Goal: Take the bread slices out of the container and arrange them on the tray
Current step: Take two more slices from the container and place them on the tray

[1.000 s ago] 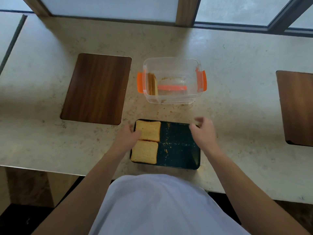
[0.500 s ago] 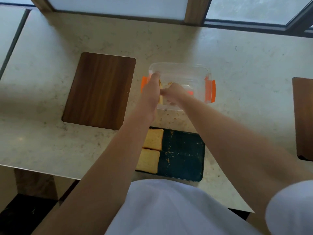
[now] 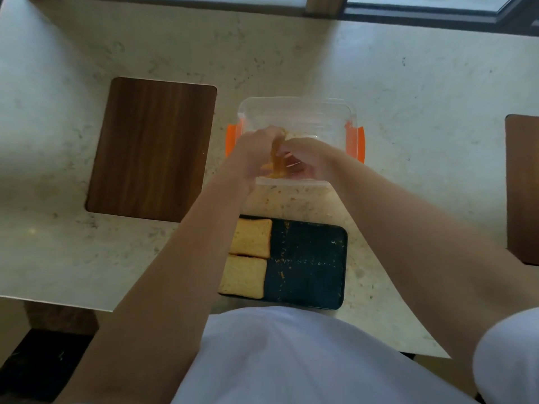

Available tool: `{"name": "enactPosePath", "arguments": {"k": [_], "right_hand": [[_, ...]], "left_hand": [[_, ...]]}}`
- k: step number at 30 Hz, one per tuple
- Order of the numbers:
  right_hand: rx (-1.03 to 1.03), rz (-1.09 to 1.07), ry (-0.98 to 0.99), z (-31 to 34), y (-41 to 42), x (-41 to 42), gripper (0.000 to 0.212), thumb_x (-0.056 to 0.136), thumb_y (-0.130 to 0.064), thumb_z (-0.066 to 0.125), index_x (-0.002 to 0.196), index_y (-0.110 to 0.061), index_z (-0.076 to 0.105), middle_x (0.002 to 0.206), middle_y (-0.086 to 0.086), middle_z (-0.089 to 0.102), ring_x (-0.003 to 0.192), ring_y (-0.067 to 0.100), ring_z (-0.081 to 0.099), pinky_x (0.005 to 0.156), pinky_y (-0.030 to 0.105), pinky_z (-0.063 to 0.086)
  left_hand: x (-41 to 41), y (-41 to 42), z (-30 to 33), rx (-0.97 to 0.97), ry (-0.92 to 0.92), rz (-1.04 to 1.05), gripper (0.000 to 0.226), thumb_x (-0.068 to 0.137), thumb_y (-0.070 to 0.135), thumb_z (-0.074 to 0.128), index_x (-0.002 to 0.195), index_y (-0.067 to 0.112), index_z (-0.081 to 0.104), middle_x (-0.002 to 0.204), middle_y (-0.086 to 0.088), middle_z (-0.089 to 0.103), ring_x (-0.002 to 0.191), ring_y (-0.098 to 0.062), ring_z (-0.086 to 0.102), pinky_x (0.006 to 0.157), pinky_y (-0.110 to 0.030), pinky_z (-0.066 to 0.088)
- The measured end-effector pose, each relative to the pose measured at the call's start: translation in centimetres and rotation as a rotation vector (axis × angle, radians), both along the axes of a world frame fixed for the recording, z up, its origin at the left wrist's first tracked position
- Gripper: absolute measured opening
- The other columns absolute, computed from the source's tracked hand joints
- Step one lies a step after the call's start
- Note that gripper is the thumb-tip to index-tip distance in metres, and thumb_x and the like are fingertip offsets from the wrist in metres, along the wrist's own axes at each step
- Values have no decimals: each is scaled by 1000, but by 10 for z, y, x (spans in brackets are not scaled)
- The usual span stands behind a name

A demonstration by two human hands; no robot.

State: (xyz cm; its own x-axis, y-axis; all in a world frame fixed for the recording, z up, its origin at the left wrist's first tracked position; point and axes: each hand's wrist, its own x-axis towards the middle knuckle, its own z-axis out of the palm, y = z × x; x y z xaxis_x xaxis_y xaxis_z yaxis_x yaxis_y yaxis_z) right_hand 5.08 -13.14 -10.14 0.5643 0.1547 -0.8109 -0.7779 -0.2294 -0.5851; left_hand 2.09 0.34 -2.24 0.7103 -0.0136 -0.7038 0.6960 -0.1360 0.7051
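Currently we see both hands reaching into the clear rectangular plastic container with orange side clips (image 3: 335, 112), which stands on the pale speckled stone bench (image 3: 408, 83). Taking this container as landmark: the left hand (image 3: 250, 153) is at its left near corner, the right hand (image 3: 303, 158) beside it toward the centre. Between them stand upright golden-brown bread slices (image 3: 275, 158), blurred; we cannot count them. Both hands are curled around these slices, fingers partly closed on them from either side; exact contact is smeared by motion.

On the near side of the container, apart from it, lies the dark rectangular tray (image 3: 309, 263). Two square toasted bread slices (image 3: 250, 240) lie flat on the tray's left half, one behind the other, edges nearly touching. The tray's right half is bare apart from scattered crumbs.

To the left of the container, a brown wood-grain rectangular board (image 3: 151, 147) lies flat on the bench. Far to the right, a second brown board (image 3: 523, 185) is cut off by the frame edge. We note a white garment (image 3: 291, 360) at the bottom.
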Motion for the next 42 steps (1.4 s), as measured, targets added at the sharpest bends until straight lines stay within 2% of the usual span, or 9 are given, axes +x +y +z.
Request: {"name": "enactPosePath", "arguments": {"k": [5, 8, 11, 14, 18, 21, 25, 32, 42], "right_hand": [[80, -115, 124, 0, -5, 3, 38, 87, -23, 69, 120, -8, 59, 109, 16, 74, 92, 31, 76, 65, 38, 65], [148, -183, 110, -1, -5, 2, 30, 88, -28, 66, 109, -6, 62, 86, 15, 80, 76, 27, 78, 53, 34, 61], [64, -167, 46, 7, 4, 0, 29, 87, -33, 56, 98, -7, 66, 74, 10, 80, 69, 22, 78, 51, 31, 60], [-94, -129, -50, 30, 12, 0, 28, 90, -31, 52, 88, -9, 68, 71, 8, 79, 58, 17, 76, 44, 26, 56], [-140, -13, -283, 81, 2, -17, 25, 88, -33, 56, 91, -12, 68, 72, 0, 79, 70, 14, 77, 66, 33, 61], [-134, -43, -536, 117, -8, -56, 31, 90, -34, 63, 110, -10, 66, 98, 4, 76, 91, 18, 74, 87, 41, 60], [-183, -6, -718, 135, -15, -113, 40, 92, -41, 68, 121, -15, 61, 108, -8, 72, 93, 0, 69, 78, 19, 57], [-189, 46, -639, 110, -16, -189, 32, 92, -35, 70, 119, -19, 63, 106, -12, 72, 92, -4, 67, 72, 13, 56], [-170, -20, -404, 66, -15, -256, 24, 87, -34, 69, 110, -26, 67, 101, -8, 75, 91, 7, 72, 85, 41, 62]], "left_hand": [[14, -11, -10, 92, -2, -17, 16, 94, 31, 53, 79, 29, 54, 87, 12, 53, 78, -5, 48, 73, -31, 42], [17, -21, -11, 64, 84, -40, 21, 93, 35, 49, 91, 20, 64, 89, -1, 66, 82, -17, 63, 67, -32, 53], [16, -25, -8, 17, 83, -12, 25, 93, 34, 51, 90, 14, 66, 64, 0, 73, 54, -12, 71, 39, -22, 51], [15, -27, 2, 47, 13, -79, 30, 91, 44, 51, 90, 18, 66, 72, 2, 75, 68, -14, 73, 60, -30, 59], [5, -23, 23, 50, -192, -72, 32, 89, 45, 53, 101, 19, 68, 100, -1, 69, 96, -18, 67, 95, -47, 53], [-28, -15, 46, 79, -432, -50, 46, 93, 38, 56, 132, 14, 56, 110, 8, 64, 103, -9, 63, 94, -39, 55], [-73, 1, 53, 45, -567, -60, 43, 92, 31, 67, 131, 24, 52, 117, 6, 65, 104, -11, 67, 87, -39, 60], [-141, 11, 23, -22, -484, -102, 49, 82, 28, 79, 125, 21, 56, 115, -5, 66, 104, -21, 68, 78, -40, 62], [-192, 30, -32, -195, -184, -114, 37, 85, 23, 77, 119, 24, 62, 110, -7, 70, 95, -22, 73, 69, -37, 62]]}}
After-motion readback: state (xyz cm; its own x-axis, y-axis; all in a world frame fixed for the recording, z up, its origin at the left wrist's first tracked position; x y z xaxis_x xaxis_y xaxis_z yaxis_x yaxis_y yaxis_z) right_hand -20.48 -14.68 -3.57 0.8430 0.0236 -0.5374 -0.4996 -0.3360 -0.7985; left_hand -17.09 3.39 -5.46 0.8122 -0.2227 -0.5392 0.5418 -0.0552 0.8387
